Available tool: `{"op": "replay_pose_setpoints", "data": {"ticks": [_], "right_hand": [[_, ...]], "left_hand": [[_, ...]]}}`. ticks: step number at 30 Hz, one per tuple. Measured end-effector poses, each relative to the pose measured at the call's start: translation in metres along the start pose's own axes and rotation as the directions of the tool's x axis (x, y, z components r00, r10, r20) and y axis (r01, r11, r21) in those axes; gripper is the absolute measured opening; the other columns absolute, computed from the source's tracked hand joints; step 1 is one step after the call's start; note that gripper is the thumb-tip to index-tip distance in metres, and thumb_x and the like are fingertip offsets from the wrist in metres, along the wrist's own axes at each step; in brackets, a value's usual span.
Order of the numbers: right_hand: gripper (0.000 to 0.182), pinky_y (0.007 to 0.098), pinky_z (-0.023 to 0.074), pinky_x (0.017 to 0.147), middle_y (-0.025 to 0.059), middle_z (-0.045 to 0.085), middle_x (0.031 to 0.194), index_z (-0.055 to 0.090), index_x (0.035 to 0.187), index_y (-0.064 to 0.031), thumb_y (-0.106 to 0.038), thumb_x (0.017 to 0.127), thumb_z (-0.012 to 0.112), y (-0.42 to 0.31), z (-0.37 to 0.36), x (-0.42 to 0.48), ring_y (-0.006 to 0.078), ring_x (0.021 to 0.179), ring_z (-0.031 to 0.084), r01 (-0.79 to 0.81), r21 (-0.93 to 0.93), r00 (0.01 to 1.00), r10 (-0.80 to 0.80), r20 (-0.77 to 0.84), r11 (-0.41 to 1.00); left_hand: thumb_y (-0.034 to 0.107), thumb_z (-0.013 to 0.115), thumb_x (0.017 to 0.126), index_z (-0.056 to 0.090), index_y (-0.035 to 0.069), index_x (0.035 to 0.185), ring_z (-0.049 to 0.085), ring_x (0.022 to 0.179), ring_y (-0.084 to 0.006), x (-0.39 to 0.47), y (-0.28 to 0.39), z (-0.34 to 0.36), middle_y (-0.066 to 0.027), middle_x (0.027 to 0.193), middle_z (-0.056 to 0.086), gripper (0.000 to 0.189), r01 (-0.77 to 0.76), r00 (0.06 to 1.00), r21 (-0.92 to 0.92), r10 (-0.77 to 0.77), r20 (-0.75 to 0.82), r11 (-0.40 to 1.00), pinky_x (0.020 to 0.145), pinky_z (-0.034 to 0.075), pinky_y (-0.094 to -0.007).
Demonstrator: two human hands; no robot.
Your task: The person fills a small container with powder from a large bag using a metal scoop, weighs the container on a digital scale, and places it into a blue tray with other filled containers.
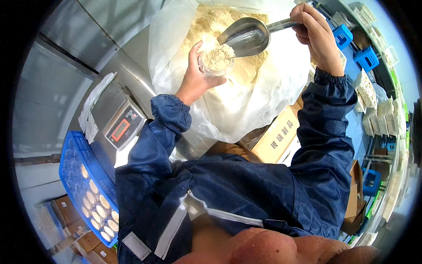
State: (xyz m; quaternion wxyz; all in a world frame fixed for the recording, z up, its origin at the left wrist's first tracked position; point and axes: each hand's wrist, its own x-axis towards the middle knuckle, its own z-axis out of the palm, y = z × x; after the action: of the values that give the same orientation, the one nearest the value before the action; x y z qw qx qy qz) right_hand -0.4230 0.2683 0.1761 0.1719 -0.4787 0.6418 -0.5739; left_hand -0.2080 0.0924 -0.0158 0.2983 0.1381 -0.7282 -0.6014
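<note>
My left hand (199, 77) grips a clear round jar (216, 71) heaped with pale powder (217, 57). The handle of a metal scoop (249, 37) is in my right hand (313, 38), and the scoop's mouth reaches the jar's rim. Both are held over a large translucent plastic bag (230, 118), whose opening shows a mound of tan powder (211, 19). A digital scale (120, 127) stands left of my left forearm, with nothing visible on its plate. Beyond it, a blue plastic crate (71, 161) holds several filled round jars (100, 211).
A cardboard box bearing writing (277, 135) lies beside the bag. To the right are white plastic baskets (384, 115), blue crates (366, 59) and shelving. More cardboard boxes (67, 211) are at the lower left, below the metal wall (49, 105).
</note>
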Motion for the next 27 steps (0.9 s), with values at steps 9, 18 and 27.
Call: {"op": "replay_pose_setpoints", "data": {"ticks": [9,18,27], "right_hand": [[0.015,0.0207,0.0292,0.054,-0.0033,0.049,0.073,0.061,0.099,-0.0094,-0.02,0.102,0.051,0.071,-0.027,-0.001,0.0048,0.063,0.039,-0.093,0.314,0.994,0.107,-0.027,0.945],[0.014,0.022,0.0329,0.053,0.0,0.05,0.071,0.059,0.095,-0.0058,-0.014,0.101,0.049,0.095,-0.021,-0.044,0.0073,0.059,0.039,-0.12,0.358,0.889,0.261,-0.377,0.926],[0.017,0.0424,0.0507,0.073,0.0199,0.061,0.097,0.06,0.11,-0.0013,-0.009,0.095,0.06,0.119,0.069,-0.096,0.0362,0.082,0.063,0.2,-0.55,0.975,-0.218,0.033,0.811]], "left_hand": [[0.006,0.092,0.068,0.012,0.009,0.157,0.05,0.133,-0.0267,0.003,-0.003,0.003,-0.0173,0.144,0.045,0.12,-0.035,0.999,-0.115,0.032,-0.03,0.993,0.111,0.044,-0.0383],[0.005,0.091,0.068,0.012,0.007,0.157,0.05,0.132,-0.0262,-0.008,0.016,-0.003,-0.0176,0.143,0.044,0.12,0.047,0.995,-0.108,-0.055,-0.079,0.993,0.111,0.044,-0.0386],[0.007,0.092,0.065,0.01,0.011,0.158,0.053,0.13,-0.0279,-0.077,0.062,-0.043,-0.0184,0.138,0.046,0.124,0.096,0.984,-0.018,-0.098,-0.152,0.995,0.109,0.046,-0.039]]}}
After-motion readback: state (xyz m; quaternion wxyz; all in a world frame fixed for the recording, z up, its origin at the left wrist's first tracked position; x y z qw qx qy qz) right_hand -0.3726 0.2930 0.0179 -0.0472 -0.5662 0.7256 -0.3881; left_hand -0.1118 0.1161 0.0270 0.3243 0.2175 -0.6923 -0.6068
